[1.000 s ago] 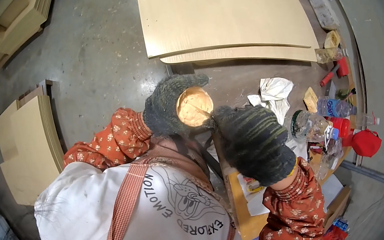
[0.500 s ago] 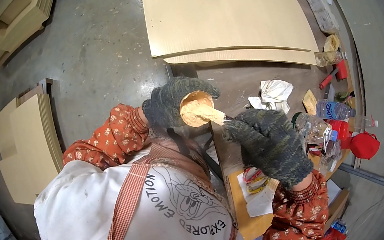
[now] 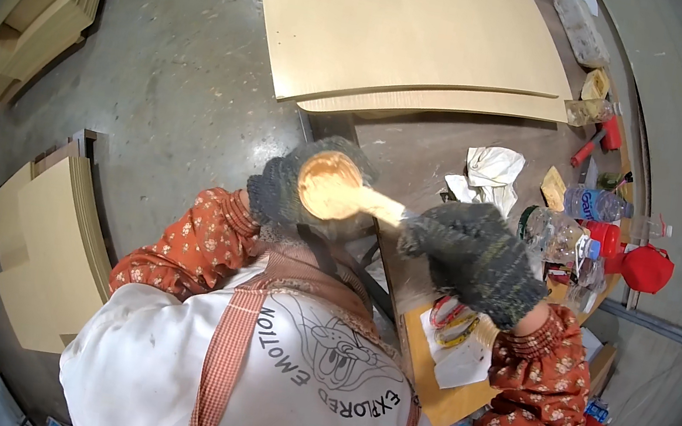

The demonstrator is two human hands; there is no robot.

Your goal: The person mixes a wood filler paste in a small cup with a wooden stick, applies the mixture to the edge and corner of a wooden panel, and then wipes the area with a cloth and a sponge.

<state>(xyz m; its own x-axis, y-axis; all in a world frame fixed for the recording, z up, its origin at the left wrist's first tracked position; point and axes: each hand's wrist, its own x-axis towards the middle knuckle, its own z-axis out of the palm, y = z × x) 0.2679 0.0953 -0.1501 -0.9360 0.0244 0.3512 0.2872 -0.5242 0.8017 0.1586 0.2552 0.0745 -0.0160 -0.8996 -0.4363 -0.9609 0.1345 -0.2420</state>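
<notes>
My left hand (image 3: pixel 278 190), in a dark knit glove, is closed around a small round tub (image 3: pixel 326 183) filled with tan paste and holds it up in front of my chest. My right hand (image 3: pixel 474 264), also in a dark knit glove, grips a flat scraper (image 3: pixel 377 207). The scraper's paste-coated blade lies across the tub's rim. Both forearms wear orange patterned sleeves. The scraper's handle is hidden inside the glove.
Large pale plywood sheets (image 3: pixel 402 37) lie on the brown workbench (image 3: pixel 421 150). A white rag (image 3: pixel 493 170), plastic bottles (image 3: pixel 594 202), a red tool (image 3: pixel 599 137) and a red cloth item (image 3: pixel 646 267) crowd its right side. Cut boards (image 3: pixel 46 239) stand on the concrete floor at the left.
My right hand has drawn away to the right from the tub, so the scraper blade now shows between the hands. The left hand with the tub shifted slightly left.
</notes>
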